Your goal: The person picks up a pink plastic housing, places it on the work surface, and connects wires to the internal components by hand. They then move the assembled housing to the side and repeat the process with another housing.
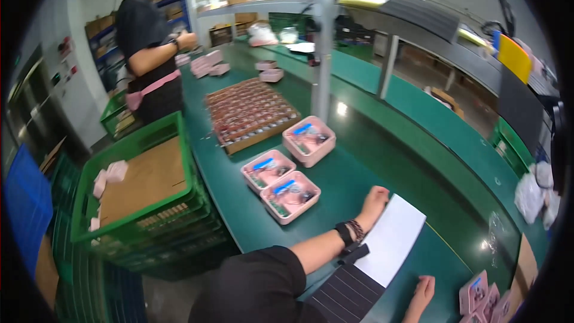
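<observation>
My left hand is over the green bench, fingers curled, at the upper left corner of a white sheet. Whether it grips anything is hidden. A dark lined sheet adjoins the white one, with a small black piece where they meet. To the right of the sheets is my right hand, its fingers curled in and nothing visible in them. Ahead on the left stand three open pink boxes with blue strips, wires and green boards inside.
Farther along the bench lies a cardboard tray packed with small parts. More pink boxes are stacked at lower right. Green crates stand at left, with a person beyond them. A metal post rises behind the boxes.
</observation>
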### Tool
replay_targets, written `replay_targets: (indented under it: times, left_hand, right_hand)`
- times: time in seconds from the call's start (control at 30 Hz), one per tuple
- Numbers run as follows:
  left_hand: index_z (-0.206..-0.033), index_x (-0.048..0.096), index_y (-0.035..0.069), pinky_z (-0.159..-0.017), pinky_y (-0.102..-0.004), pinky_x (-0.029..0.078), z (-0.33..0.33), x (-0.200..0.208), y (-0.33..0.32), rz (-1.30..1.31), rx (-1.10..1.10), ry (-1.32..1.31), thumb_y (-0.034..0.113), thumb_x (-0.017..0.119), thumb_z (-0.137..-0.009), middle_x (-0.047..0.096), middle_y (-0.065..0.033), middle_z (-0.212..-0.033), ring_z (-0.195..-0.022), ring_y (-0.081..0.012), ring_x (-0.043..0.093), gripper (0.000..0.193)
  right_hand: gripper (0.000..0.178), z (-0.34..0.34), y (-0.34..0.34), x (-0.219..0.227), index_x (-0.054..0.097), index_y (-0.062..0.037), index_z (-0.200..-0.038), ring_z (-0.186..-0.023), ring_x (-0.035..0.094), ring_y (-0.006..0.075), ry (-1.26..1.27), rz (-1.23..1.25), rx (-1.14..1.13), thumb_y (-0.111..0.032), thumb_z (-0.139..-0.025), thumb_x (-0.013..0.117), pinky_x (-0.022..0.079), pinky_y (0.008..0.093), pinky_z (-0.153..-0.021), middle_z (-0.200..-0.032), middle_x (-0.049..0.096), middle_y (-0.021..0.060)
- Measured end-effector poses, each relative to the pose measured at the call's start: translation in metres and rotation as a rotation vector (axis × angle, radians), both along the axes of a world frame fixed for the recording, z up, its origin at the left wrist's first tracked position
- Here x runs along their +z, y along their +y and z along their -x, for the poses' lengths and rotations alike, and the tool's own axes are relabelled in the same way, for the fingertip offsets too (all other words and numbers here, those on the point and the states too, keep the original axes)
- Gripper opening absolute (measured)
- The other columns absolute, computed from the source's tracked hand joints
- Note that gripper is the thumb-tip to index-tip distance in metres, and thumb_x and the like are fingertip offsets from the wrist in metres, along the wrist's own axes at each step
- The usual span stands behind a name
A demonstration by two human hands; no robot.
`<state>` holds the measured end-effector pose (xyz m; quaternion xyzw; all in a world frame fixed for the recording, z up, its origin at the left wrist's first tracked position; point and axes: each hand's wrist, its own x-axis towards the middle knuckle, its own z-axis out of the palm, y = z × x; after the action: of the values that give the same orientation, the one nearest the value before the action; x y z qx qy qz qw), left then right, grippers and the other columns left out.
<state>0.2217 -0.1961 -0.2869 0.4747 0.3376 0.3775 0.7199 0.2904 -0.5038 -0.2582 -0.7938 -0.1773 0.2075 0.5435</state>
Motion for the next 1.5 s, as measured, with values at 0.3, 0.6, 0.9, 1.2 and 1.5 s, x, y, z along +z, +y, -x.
replay_targets:
  times: [0.3,0.6,0.9,1.2,1.5]
  left_hand:
    - [-0.100,0.053,0.008,-0.046,-0.0200,0.030,-0.023,0.038,0.003,-0.031,-0.121,-0.214,0.012,0.047,-0.094,0.050,0.0026,-0.073,-0.056,-0.0041,0.039,0.010]
    - [-0.094,0.055,0.008,-0.044,-0.0178,0.026,-0.019,0.051,-0.004,0.106,-0.208,-0.298,0.010,0.047,-0.092,0.048,0.0040,-0.070,-0.053,-0.0019,0.036,0.008]
    - [-0.095,0.057,0.009,-0.045,-0.0175,0.028,-0.030,0.044,-0.035,0.091,-0.219,-0.217,0.014,0.051,-0.091,0.046,0.0061,-0.070,-0.055,-0.0015,0.038,0.009]
    - [-0.094,0.057,0.010,-0.045,-0.0176,0.027,-0.027,0.045,-0.023,0.085,-0.228,-0.222,0.016,0.051,-0.092,0.045,0.0065,-0.069,-0.055,-0.0013,0.037,0.009]
    - [-0.094,0.057,0.010,-0.045,-0.0179,0.026,-0.025,0.056,-0.012,0.065,-0.226,-0.243,0.015,0.051,-0.091,0.046,0.0060,-0.069,-0.054,-0.0012,0.036,0.008]
  right_hand:
    - [0.013,-0.006,0.017,0.017,0.052,-0.0027,-0.086,-0.064,0.036,0.0049,-0.351,-0.086,-0.001,-0.009,-0.097,0.048,0.031,0.0207,-0.057,-0.073,0.044,-0.0027]
    - [0.012,-0.018,0.002,0.017,0.050,-0.0018,-0.086,-0.066,0.036,0.0054,-0.318,-0.032,0.030,-0.008,-0.096,0.049,0.031,0.0211,-0.059,-0.075,0.044,-0.0019]
    - [0.018,-0.004,-0.023,0.047,0.058,0.0030,-0.101,-0.088,0.059,0.0208,-0.318,0.190,0.006,-0.014,-0.094,0.056,0.047,0.0319,-0.083,-0.096,0.064,0.0139]
    - [0.017,-0.001,-0.010,0.049,0.059,0.0016,-0.098,-0.084,0.058,0.0193,-0.359,0.147,0.023,-0.015,-0.094,0.058,0.048,0.0313,-0.080,-0.091,0.064,0.0126]
    - [0.012,-0.027,-0.009,0.006,0.049,-0.0021,-0.085,-0.066,0.035,0.0056,-0.359,-0.021,0.011,-0.008,-0.096,0.050,0.030,0.0212,-0.058,-0.073,0.042,-0.0023]
